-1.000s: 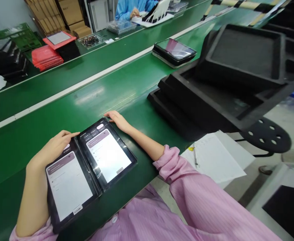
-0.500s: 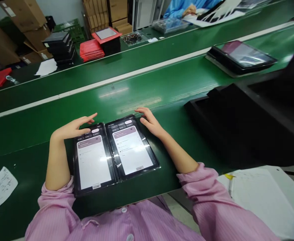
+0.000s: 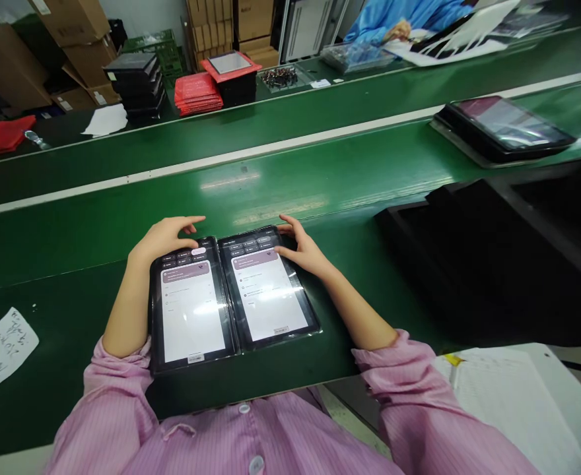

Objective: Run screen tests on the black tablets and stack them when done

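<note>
Two black-framed tablets with lit screens lie side by side on the green table. My left hand (image 3: 168, 239) is over the top edge of the left tablet (image 3: 191, 316), thumb near the row of dark buttons and fingers spread beyond the edge. At the upper right corner of the right tablet (image 3: 269, 290) is my right hand (image 3: 301, 249), its thumb over the screen edge and its other fingers apart. Neither hand holds anything. Both screens show a mauve banner above a white area, and a small label sits at the bottom of each.
Black foam trays (image 3: 469, 264) stand at the right, with stacked tablets (image 3: 508, 128) behind them. A handwritten note (image 3: 8, 346) lies at the left. Across the line are red pouches (image 3: 197, 94), a dark stack (image 3: 136, 86) and a person in blue sleeves (image 3: 399, 20).
My right thumb has come over the right tablet's corner, and my left hand has shifted slightly with its fingers more bent. The view has moved a little.
</note>
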Action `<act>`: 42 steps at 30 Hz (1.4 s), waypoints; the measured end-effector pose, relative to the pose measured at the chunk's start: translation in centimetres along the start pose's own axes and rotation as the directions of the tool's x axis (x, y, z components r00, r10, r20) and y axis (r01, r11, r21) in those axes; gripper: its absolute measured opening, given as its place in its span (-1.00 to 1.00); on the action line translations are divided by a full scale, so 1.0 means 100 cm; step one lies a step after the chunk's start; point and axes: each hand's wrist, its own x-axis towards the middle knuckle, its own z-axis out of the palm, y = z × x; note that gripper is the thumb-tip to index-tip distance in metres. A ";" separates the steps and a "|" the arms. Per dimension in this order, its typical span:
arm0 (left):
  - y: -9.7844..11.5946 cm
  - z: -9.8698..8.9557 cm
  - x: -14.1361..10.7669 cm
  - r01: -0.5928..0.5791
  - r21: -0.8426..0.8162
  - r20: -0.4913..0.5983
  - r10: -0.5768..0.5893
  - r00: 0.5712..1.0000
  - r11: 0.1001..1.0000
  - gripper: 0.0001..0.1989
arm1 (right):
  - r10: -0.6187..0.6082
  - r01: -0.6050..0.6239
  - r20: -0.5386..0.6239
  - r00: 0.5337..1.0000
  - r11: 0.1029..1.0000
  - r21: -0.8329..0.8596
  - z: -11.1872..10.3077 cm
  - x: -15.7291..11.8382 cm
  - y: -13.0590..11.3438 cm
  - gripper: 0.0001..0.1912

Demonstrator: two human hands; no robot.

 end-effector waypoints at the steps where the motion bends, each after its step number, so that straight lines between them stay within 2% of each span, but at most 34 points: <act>1: -0.003 0.000 0.001 0.033 -0.004 -0.079 -0.033 0.996 0.999 -0.44 | 0.025 -0.022 -0.065 0.998 0.999 0.045 0.002 0.002 0.005 -0.14; 3: -0.006 -0.001 0.001 0.058 -0.035 -0.147 -0.063 0.987 0.998 -0.55 | 0.063 -0.043 -0.159 0.985 0.991 0.123 0.005 0.005 0.012 -0.27; 7: 0.000 -0.001 0.001 -0.013 -0.084 -0.068 0.007 0.998 0.996 -0.61 | 0.075 -0.033 -0.242 0.967 0.984 0.175 0.006 0.006 0.018 -0.41; 12: 0.011 0.002 0.002 -0.069 -0.009 0.010 0.069 0.998 0.998 -0.62 | 0.078 -0.034 -0.267 0.961 0.985 0.168 0.006 0.006 0.014 -0.47; 14: 0.012 0.002 0.000 -0.107 -0.014 0.058 0.107 0.993 0.994 -0.52 | 0.083 -0.036 -0.268 0.960 0.984 0.175 0.006 0.006 0.013 -0.48; 17: 0.013 0.000 -0.005 -0.157 -0.039 0.133 0.161 0.978 0.987 -0.14 | 0.085 -0.040 -0.264 0.961 0.984 0.173 0.006 0.006 0.012 -0.47; 18: 0.013 -0.001 -0.006 -0.150 -0.042 0.136 0.154 0.979 0.988 -0.09 | 0.085 -0.041 -0.261 0.961 0.985 0.169 0.006 0.005 0.012 -0.47; 19: 0.014 -0.001 -0.006 -0.131 -0.050 0.126 0.136 0.983 0.990 -0.13 | 0.086 -0.043 -0.260 0.962 0.985 0.165 0.006 0.005 0.012 -0.46; 21: 0.016 -0.001 -0.004 -0.083 -0.080 0.090 0.090 0.992 0.993 -0.33 | 0.091 -0.050 -0.258 0.962 0.986 0.161 0.006 0.005 0.011 -0.45; 24: 0.017 0.002 0.000 -0.067 -0.102 0.053 0.073 0.996 0.993 -0.53 | 0.104 -0.061 -0.258 0.960 0.984 0.169 0.005 0.005 0.011 -0.44; 29: 0.016 0.006 0.002 -0.076 -0.092 0.041 0.080 0.996 0.993 -0.53 | 0.101 -0.056 -0.245 0.964 0.981 0.184 0.004 0.005 0.010 -0.46; 33: 0.013 0.003 0.001 -0.119 -0.065 0.076 0.124 0.989 0.991 -0.44 | 0.117 -0.080 -0.192 0.974 0.978 0.190 0.003 0.005 0.008 -0.41; 37: 0.011 0.000 -0.004 -0.112 -0.080 0.135 0.122 0.983 0.990 -0.35 | 0.134 -0.122 -0.056 0.989 0.977 0.174 -0.003 0.001 0.002 -0.30; 40: 0.013 0.001 -0.012 -0.098 -0.031 0.223 0.102 0.969 0.995 0.04 | 0.153 -0.159 0.054 0.987 0.976 0.147 -0.009 -0.007 -0.005 -0.21; 42: 0.012 0.003 -0.015 -0.124 0.037 0.220 0.113 0.969 0.992 0.25 | 0.157 -0.169 0.114 0.981 0.980 0.104 -0.012 -0.013 -0.009 -0.11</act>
